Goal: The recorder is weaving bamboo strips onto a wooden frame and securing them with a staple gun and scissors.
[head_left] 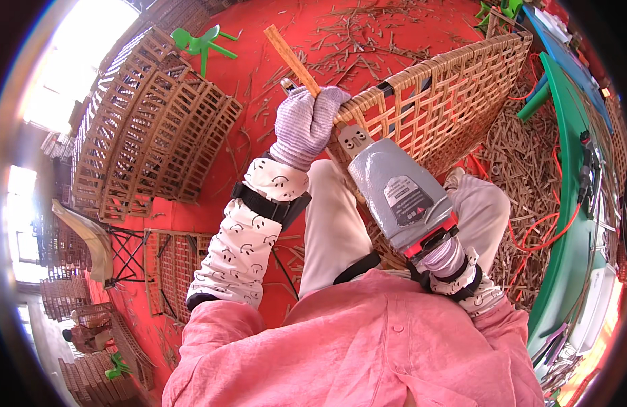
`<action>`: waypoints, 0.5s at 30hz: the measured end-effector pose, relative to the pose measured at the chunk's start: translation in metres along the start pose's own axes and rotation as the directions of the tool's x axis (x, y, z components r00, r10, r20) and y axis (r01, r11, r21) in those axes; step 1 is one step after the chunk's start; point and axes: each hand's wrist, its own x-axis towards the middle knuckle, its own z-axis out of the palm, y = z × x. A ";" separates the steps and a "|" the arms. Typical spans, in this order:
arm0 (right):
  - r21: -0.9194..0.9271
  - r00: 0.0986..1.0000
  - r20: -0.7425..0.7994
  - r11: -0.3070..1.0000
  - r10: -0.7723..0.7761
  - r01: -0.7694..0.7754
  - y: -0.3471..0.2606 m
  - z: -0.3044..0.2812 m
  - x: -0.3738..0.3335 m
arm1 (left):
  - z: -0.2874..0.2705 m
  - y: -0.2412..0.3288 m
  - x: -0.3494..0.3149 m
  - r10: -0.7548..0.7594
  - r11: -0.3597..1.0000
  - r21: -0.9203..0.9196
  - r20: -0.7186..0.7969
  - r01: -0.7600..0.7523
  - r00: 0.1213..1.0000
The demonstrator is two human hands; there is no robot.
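My left hand, in a striped knit glove, is closed round the near corner of a woven wicker panel. A flat wooden strip sticks up past its fist; whether the strip is gripped or fixed to the panel is hard to see. My right hand, gloved too, is closed behind a grey and red power tool, its handle mostly hidden. The tool's metal head points at the panel's near edge, just below my left hand; contact cannot be made out. The panel stands tilted between my knees.
Stacked wicker frames stand at left, a green stool behind them. Wood scraps cover the red floor at right. A green table lines the right side, with an orange cord hanging beside it. A person is far left.
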 end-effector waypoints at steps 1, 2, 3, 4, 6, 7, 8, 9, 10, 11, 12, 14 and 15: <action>-0.003 1.000 -0.001 1.000 0.001 -0.001 -0.001 0.000 -0.001 | 0.001 0.000 -0.001 -0.008 1.000 -0.006 -0.008 0.008 1.000; 0.114 0.998 -0.008 0.992 0.055 -0.053 -0.005 0.001 -0.002 | 0.002 -0.001 -0.001 -0.016 1.000 -0.012 -0.016 0.016 1.000; 0.231 0.994 -0.003 0.968 0.105 -0.102 -0.008 0.003 -0.001 | 0.001 -0.001 -0.001 -0.016 1.000 -0.009 -0.020 0.016 1.000; 0.229 0.994 -0.007 0.968 0.107 -0.102 -0.004 0.001 -0.004 | 0.002 -0.002 -0.001 0.009 1.000 0.003 -0.032 -0.009 0.999; -0.049 0.999 -0.015 0.998 0.038 -0.039 0.008 -0.005 -0.009 | 0.004 0.000 0.000 0.036 0.999 0.010 -0.042 -0.035 0.998; -0.049 0.999 -0.016 0.998 0.040 -0.041 0.006 -0.004 -0.009 | 0.004 0.002 -0.001 0.023 1.000 0.023 -0.056 -0.022 0.998; 0.101 0.999 0.004 0.994 0.048 -0.048 0.001 -0.001 -0.009 | 0.003 0.005 -0.002 0.011 0.999 0.035 -0.070 -0.009 0.997; 0.248 0.998 0.024 0.967 0.052 -0.056 -0.004 0.001 -0.007 | 0.002 0.009 -0.002 -0.003 0.999 0.036 -0.063 0.005 0.998; 0.244 0.998 0.020 0.968 0.054 -0.057 -0.010 0.004 -0.007 | 0.004 0.011 -0.004 -0.003 1.000 0.031 -0.062 0.005 0.998; 0.405 0.985 0.025 0.899 0.170 -0.166 -0.016 0.006 -0.007 | 0.006 0.012 -0.006 -0.025 0.999 0.027 -0.075 0.027 0.997; 0.553 0.959 0.049 0.791 0.281 -0.260 -0.019 0.007 -0.006 | 0.007 0.013 -0.006 -0.045 0.999 0.024 -0.087 0.048 0.995; 0.556 0.975 0.061 0.804 0.212 -0.210 -0.008 0.003 -0.008 | 0.007 0.016 -0.005 -0.045 0.999 0.006 -0.080 0.046 0.996; 0.391 0.991 0.043 0.911 0.127 -0.133 -0.002 0.001 -0.007 | 0.007 0.014 -0.005 -0.055 0.998 -0.003 -0.079 0.055 0.995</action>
